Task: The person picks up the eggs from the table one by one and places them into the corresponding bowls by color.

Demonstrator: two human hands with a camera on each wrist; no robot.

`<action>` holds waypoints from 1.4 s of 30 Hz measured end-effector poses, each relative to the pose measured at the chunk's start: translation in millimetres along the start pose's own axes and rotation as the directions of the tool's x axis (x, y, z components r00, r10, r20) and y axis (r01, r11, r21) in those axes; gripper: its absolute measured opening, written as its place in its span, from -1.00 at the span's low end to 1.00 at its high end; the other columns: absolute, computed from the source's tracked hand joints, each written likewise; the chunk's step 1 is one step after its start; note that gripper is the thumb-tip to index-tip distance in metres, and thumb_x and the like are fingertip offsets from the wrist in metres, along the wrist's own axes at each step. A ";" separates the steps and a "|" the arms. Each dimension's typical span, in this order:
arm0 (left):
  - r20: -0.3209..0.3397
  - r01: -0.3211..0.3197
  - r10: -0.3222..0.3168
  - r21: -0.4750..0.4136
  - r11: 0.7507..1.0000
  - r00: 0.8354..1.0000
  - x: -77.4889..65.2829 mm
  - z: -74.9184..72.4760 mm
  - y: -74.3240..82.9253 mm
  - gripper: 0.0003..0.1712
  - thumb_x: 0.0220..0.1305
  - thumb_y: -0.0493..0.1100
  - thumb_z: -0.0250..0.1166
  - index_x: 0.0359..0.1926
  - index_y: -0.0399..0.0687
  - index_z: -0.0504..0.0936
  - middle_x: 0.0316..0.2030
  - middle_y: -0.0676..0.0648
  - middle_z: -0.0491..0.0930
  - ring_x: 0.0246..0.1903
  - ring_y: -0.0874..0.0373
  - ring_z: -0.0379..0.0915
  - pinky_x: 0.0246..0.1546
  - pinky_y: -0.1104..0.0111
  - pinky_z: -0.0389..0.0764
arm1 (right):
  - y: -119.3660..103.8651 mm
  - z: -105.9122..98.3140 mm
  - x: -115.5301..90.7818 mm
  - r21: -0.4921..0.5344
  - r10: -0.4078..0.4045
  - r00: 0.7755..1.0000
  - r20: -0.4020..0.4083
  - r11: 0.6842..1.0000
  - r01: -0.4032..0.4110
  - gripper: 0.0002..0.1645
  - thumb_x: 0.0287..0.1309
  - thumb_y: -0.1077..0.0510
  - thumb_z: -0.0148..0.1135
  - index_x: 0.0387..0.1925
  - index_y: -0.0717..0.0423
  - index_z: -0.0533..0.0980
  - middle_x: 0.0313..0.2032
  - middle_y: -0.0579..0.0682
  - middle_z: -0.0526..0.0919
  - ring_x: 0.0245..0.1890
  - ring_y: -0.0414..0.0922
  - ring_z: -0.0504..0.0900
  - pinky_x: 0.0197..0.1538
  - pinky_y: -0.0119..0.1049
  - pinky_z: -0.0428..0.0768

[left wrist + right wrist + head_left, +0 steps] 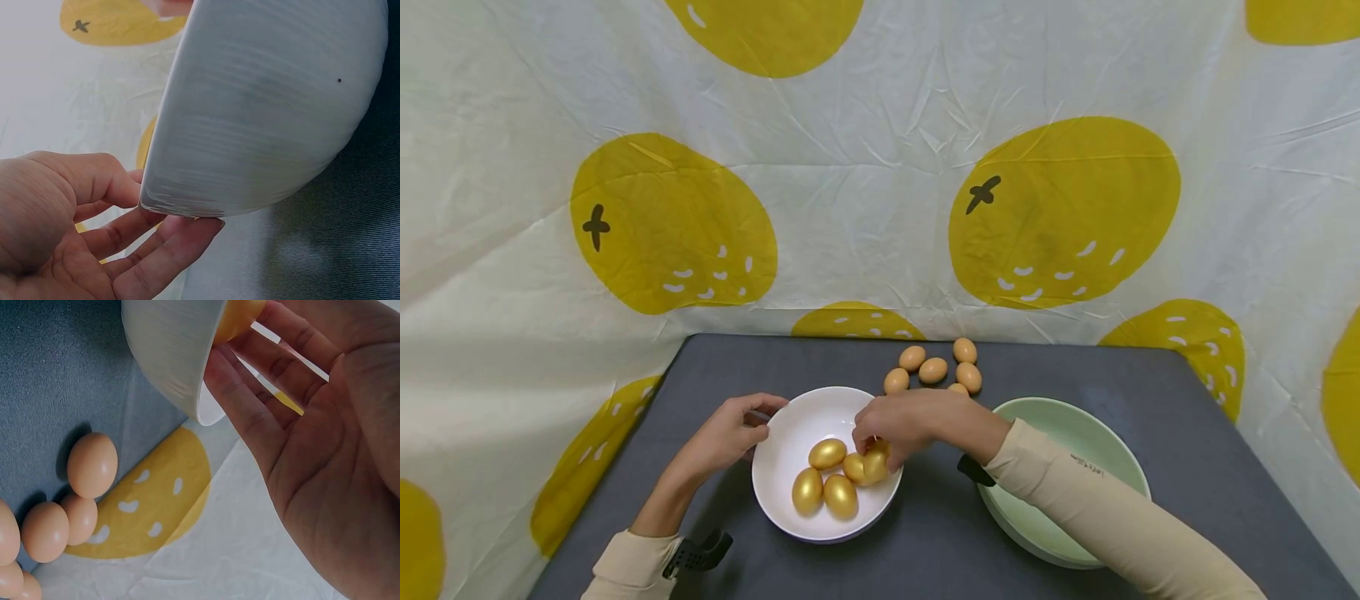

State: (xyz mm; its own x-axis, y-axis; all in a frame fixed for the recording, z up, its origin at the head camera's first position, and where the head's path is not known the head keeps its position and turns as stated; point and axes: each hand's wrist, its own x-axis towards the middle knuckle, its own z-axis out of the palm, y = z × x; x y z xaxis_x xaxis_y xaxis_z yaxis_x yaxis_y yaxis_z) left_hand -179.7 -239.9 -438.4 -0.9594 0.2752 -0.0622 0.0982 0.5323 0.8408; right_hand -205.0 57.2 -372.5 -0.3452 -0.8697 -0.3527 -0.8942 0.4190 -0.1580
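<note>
A white bowl (782, 492) stands on the dark table with several golden eggs (807, 492) lying in it. At its left rim, my left hand (730, 433) pinches the edge. The left wrist view shows the thumb at the rim of the bowl (269, 112) and the fingers against its outer side. Over the bowl's right side, my right hand (910, 421) holds a golden egg (876, 462) in its fingers. In the right wrist view that egg (240, 317) shows only partly, behind the bowl's rim.
A pale green bowl (1063, 421) stands at the right, partly hidden under my right forearm. Several brown eggs (933, 371) lie loose on the table (760, 362) behind the bowls. A white cloth (865, 225) printed with yellow fruit hangs behind the table.
</note>
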 end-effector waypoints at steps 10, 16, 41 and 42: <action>-0.003 0.005 -0.005 0.000 1.000 1.000 0.7 0.0 -0.2 -0.54 0.33 -0.40 0.17 0.24 -0.15 0.59 0.05 -0.22 0.62 -0.14 -0.01 0.62 -0.41 0.19 0.73 | 2.7 2.0 1.6 -0.035 -0.017 1.000 -0.005 0.999 0.016 -0.61 0.07 0.21 0.53 -0.03 -0.09 0.70 -0.15 -0.19 0.61 -0.15 -0.30 0.51 -0.04 -0.50 0.49; -0.002 0.008 -0.008 -0.007 1.000 1.000 0.8 0.1 -0.1 -0.53 0.33 -0.41 0.17 0.24 -0.16 0.58 0.04 -0.22 0.63 -0.12 -0.02 0.62 -0.41 0.19 0.73 | 7.7 -6.2 -7.2 -0.004 -0.014 0.999 -0.034 1.000 0.014 -0.60 0.21 0.29 0.39 0.07 -0.04 0.67 -0.02 -0.10 0.64 0.00 -0.18 0.64 -0.01 -0.47 0.55; -0.002 0.003 -0.003 -0.009 1.000 1.000 0.3 0.3 2.2 -0.52 0.32 -0.41 0.16 0.25 -0.18 0.58 0.04 -0.24 0.63 -0.13 -0.03 0.63 -0.41 0.19 0.74 | 72.4 0.2 -59.7 0.201 0.070 0.997 -0.043 0.978 -0.060 -0.57 0.18 0.40 0.36 0.03 -0.04 0.68 -0.01 -0.12 0.68 0.00 -0.11 0.65 0.04 -0.35 0.60; -0.001 0.004 -0.004 -0.011 1.000 1.000 0.3 0.4 2.3 -0.52 0.32 -0.41 0.16 0.25 -0.18 0.58 0.04 -0.24 0.63 -0.13 -0.03 0.63 -0.41 0.19 0.74 | 74.5 1.2 -61.1 0.215 0.083 0.996 -0.031 0.974 -0.075 -0.56 0.17 0.41 0.35 0.03 -0.04 0.68 -0.02 -0.12 0.68 -0.01 -0.12 0.65 0.04 -0.35 0.60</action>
State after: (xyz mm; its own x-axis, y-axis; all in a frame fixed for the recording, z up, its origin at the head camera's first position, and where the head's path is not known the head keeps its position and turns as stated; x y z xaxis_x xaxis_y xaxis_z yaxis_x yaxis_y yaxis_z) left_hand -179.6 -238.3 -436.6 -0.9601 0.2723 -0.0645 0.0920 0.5249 0.8462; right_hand -250.2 141.9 -363.9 -0.4274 -0.8394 -0.3357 -0.7835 0.5291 -0.3257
